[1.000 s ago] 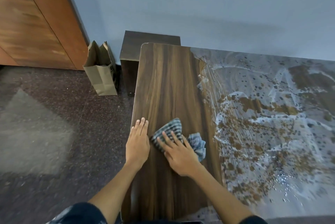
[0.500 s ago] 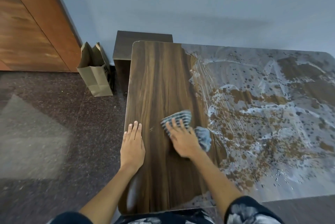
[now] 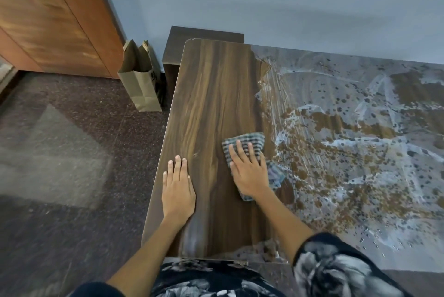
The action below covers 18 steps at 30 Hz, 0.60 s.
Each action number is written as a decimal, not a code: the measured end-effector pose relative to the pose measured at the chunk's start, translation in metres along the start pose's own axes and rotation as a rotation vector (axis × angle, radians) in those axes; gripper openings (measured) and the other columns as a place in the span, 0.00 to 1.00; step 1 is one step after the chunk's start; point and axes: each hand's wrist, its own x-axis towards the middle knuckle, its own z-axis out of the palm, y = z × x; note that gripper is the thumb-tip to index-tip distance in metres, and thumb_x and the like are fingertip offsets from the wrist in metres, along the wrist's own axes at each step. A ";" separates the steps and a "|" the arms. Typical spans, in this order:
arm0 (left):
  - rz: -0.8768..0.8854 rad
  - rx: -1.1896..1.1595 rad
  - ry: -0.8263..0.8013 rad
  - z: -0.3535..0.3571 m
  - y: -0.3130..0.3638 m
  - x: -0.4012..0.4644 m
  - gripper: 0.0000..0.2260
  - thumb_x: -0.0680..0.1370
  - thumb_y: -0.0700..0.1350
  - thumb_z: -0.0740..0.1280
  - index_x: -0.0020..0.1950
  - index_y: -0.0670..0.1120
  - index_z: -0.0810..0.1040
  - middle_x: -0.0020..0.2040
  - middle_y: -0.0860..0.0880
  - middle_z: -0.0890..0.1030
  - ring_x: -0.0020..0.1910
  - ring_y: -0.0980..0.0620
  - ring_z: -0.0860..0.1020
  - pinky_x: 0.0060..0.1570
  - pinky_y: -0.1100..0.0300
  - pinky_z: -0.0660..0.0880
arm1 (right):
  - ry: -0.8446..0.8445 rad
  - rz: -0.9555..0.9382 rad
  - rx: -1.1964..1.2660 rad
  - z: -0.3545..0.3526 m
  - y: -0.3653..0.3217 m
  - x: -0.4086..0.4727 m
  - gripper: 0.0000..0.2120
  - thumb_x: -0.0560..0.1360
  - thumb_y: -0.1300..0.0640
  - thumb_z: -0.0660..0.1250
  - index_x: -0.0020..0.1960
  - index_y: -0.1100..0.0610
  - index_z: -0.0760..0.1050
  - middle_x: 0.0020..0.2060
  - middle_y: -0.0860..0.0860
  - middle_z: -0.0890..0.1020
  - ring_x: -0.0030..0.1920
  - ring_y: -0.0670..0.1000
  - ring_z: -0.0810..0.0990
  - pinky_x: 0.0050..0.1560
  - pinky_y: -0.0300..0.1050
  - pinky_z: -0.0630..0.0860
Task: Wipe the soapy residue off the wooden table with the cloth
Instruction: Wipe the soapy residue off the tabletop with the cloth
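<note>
Cloth (image 3: 245,144) lies under my flat right hand (image 3: 248,171) at the edge of the soapy residue (image 3: 348,152); my left hand (image 3: 177,191) rests flat on the table (image 3: 211,95). I should press evenly and overlap strokes rightward.

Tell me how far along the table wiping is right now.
Roughly a third looks done: the left strip of the table shows bare wood grain. In hand: the right hand presses the cloth flat at the edge of the suds, while the left hand rests flat on the cleaned wood. Left: the soapy residue covering the whole right side, plus a patch at the near edge.
</note>
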 end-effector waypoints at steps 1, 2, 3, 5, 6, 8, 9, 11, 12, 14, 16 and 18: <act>-0.001 0.001 -0.002 0.001 0.000 -0.005 0.21 0.81 0.40 0.52 0.75 0.41 0.56 0.76 0.45 0.57 0.75 0.46 0.53 0.73 0.51 0.50 | -0.004 -0.041 -0.001 0.005 -0.012 -0.001 0.28 0.78 0.44 0.32 0.77 0.46 0.42 0.76 0.45 0.45 0.76 0.52 0.42 0.72 0.55 0.45; -0.001 0.006 -0.006 0.002 0.000 -0.009 0.21 0.81 0.41 0.52 0.75 0.41 0.56 0.76 0.45 0.56 0.75 0.46 0.52 0.73 0.51 0.50 | 0.000 -0.109 -0.026 0.011 -0.023 -0.008 0.27 0.79 0.45 0.35 0.77 0.46 0.45 0.76 0.45 0.47 0.76 0.52 0.45 0.72 0.56 0.47; -0.002 0.012 -0.008 0.004 -0.001 -0.012 0.21 0.81 0.41 0.52 0.75 0.41 0.56 0.76 0.45 0.56 0.75 0.46 0.52 0.73 0.51 0.50 | 0.011 -0.192 -0.052 0.018 -0.030 -0.020 0.26 0.79 0.46 0.38 0.77 0.47 0.50 0.76 0.46 0.51 0.76 0.52 0.49 0.72 0.57 0.52; 0.001 0.021 -0.003 0.005 -0.003 -0.018 0.21 0.82 0.41 0.51 0.75 0.41 0.56 0.76 0.45 0.56 0.75 0.46 0.52 0.73 0.50 0.51 | 0.045 -0.345 -0.064 0.033 -0.032 -0.056 0.24 0.80 0.47 0.47 0.75 0.48 0.59 0.74 0.47 0.62 0.73 0.52 0.60 0.69 0.56 0.58; 0.003 0.024 0.003 0.006 -0.002 -0.021 0.21 0.82 0.41 0.51 0.75 0.41 0.56 0.76 0.45 0.56 0.75 0.46 0.53 0.73 0.50 0.51 | 0.052 -0.409 -0.076 0.039 -0.027 -0.075 0.23 0.80 0.47 0.50 0.74 0.48 0.61 0.72 0.46 0.65 0.72 0.51 0.62 0.69 0.55 0.57; -0.007 0.015 0.002 0.006 0.001 -0.026 0.21 0.82 0.41 0.51 0.75 0.41 0.56 0.76 0.45 0.56 0.75 0.46 0.52 0.73 0.51 0.50 | 0.028 -0.491 -0.108 0.048 -0.003 -0.106 0.22 0.80 0.47 0.51 0.74 0.46 0.60 0.72 0.45 0.66 0.72 0.50 0.62 0.67 0.52 0.55; -0.015 0.010 0.004 0.006 0.003 -0.028 0.21 0.82 0.41 0.51 0.75 0.41 0.56 0.76 0.45 0.55 0.75 0.46 0.51 0.73 0.51 0.50 | 0.048 -0.508 -0.126 0.047 0.013 -0.113 0.22 0.80 0.47 0.51 0.74 0.46 0.59 0.72 0.45 0.65 0.72 0.50 0.62 0.66 0.52 0.55; -0.039 0.005 0.016 0.007 0.007 -0.035 0.21 0.82 0.41 0.51 0.75 0.41 0.55 0.76 0.46 0.55 0.75 0.47 0.51 0.73 0.51 0.49 | 0.087 -0.462 -0.167 0.044 0.042 -0.106 0.22 0.81 0.46 0.49 0.74 0.46 0.59 0.72 0.44 0.63 0.72 0.50 0.61 0.66 0.54 0.55; -0.050 0.004 0.023 0.009 0.008 -0.039 0.21 0.82 0.41 0.51 0.75 0.41 0.56 0.76 0.46 0.55 0.75 0.47 0.51 0.73 0.51 0.50 | 0.071 -0.403 -0.154 0.038 0.050 -0.096 0.22 0.81 0.46 0.46 0.74 0.47 0.59 0.73 0.45 0.62 0.72 0.50 0.60 0.67 0.56 0.56; -0.063 0.000 0.031 0.010 0.010 -0.049 0.21 0.82 0.41 0.51 0.75 0.41 0.56 0.76 0.46 0.56 0.75 0.47 0.51 0.73 0.51 0.50 | 0.043 -0.291 -0.082 0.026 0.048 -0.070 0.26 0.81 0.44 0.37 0.76 0.48 0.56 0.74 0.45 0.56 0.74 0.51 0.55 0.70 0.58 0.58; -0.070 -0.001 0.039 0.012 0.013 -0.059 0.21 0.82 0.41 0.51 0.75 0.41 0.56 0.76 0.46 0.56 0.75 0.47 0.51 0.73 0.51 0.50 | 0.012 -0.210 -0.024 0.022 0.029 -0.052 0.29 0.78 0.43 0.31 0.77 0.47 0.49 0.76 0.44 0.49 0.76 0.52 0.47 0.73 0.58 0.50; -0.078 0.002 0.041 0.013 0.015 -0.069 0.21 0.82 0.41 0.51 0.75 0.41 0.56 0.76 0.46 0.56 0.75 0.47 0.51 0.73 0.51 0.50 | 0.008 -0.218 -0.019 0.025 0.005 -0.052 0.28 0.78 0.44 0.34 0.77 0.47 0.46 0.77 0.46 0.47 0.76 0.53 0.44 0.73 0.57 0.45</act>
